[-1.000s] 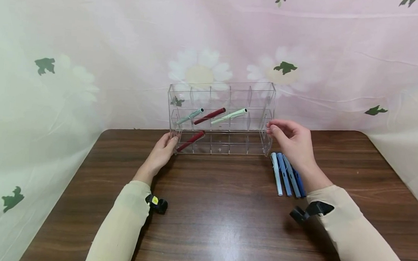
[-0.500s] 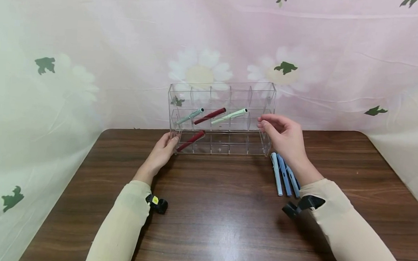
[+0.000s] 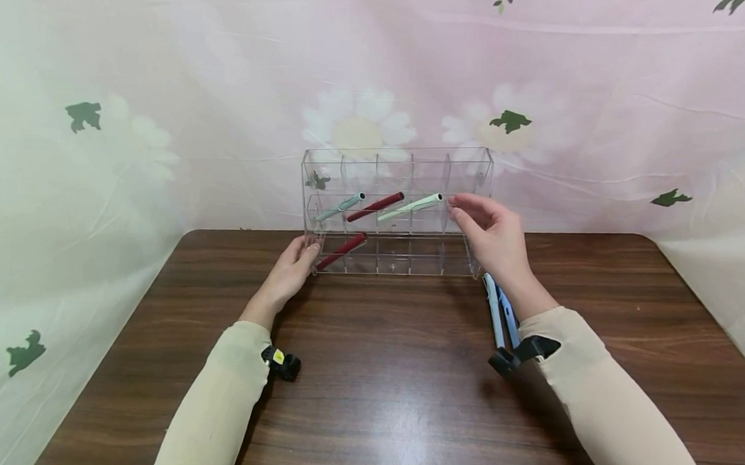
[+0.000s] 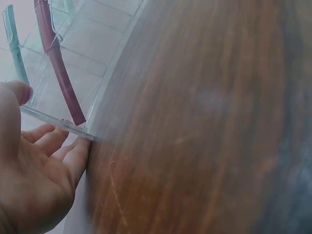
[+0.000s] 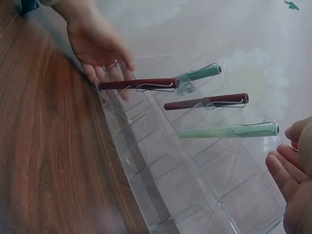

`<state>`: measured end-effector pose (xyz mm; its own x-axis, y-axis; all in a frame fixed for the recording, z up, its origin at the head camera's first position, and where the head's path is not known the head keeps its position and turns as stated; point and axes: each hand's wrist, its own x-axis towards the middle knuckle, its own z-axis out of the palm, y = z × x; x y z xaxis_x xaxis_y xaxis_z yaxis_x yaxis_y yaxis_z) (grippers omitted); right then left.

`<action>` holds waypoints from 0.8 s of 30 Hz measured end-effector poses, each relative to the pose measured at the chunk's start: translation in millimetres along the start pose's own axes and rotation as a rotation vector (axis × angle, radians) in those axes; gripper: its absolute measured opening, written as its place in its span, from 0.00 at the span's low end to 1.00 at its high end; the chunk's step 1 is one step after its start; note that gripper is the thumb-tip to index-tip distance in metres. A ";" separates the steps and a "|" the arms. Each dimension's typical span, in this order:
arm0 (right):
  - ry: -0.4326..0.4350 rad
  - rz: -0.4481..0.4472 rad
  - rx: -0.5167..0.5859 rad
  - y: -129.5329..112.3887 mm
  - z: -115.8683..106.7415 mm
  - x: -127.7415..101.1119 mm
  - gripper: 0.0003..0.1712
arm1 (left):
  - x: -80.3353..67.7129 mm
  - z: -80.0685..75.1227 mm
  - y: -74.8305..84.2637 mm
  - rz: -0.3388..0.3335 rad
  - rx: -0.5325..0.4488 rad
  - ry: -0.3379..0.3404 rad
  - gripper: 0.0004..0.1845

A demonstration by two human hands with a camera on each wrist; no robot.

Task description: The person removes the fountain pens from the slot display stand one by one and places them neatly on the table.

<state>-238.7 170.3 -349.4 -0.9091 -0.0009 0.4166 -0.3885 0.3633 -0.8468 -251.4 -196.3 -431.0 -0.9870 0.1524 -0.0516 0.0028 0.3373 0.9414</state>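
A clear acrylic pen stand (image 3: 395,274) with tiered compartments stands at the back of the table. My left hand (image 3: 288,266) grips its lower left side, thumb and fingers on either side of the clear panel in the left wrist view. Slanting in the middle tier are a teal pen (image 3: 340,208), a dark red pen (image 3: 376,206) and a light green pen (image 3: 412,206). Another dark red pen (image 5: 139,84) leans in the lowest tier at the left. My right hand (image 3: 496,240), fingers loosely bent and holding nothing, is right by the light green pen's capped end.
Beneath my right forearm lie a pale blue pen (image 3: 494,311) and a mid-blue pen (image 3: 509,318) on the wooden table (image 3: 364,374), partly covered by the wrist camera (image 3: 521,354). A flowered cloth backdrop (image 3: 245,111) hangs just behind the stand.
My right hand has moved left from the stand's right side to the light green pen's end, its forearm now covering more of the blue pens. The left hand and the stand stay put.
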 end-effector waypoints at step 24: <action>-0.028 0.047 0.059 -0.1 31.0 21.1 0.22 | 1.2 0.3 0.2 0.000 -0.012 0.000 0.33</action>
<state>-262.5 141.4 -350.8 -0.9301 -0.0115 0.3672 -0.3526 0.3084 -0.8835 -252.5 -195.7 -430.9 -0.9869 0.1524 -0.0522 0.0004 0.3260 0.9454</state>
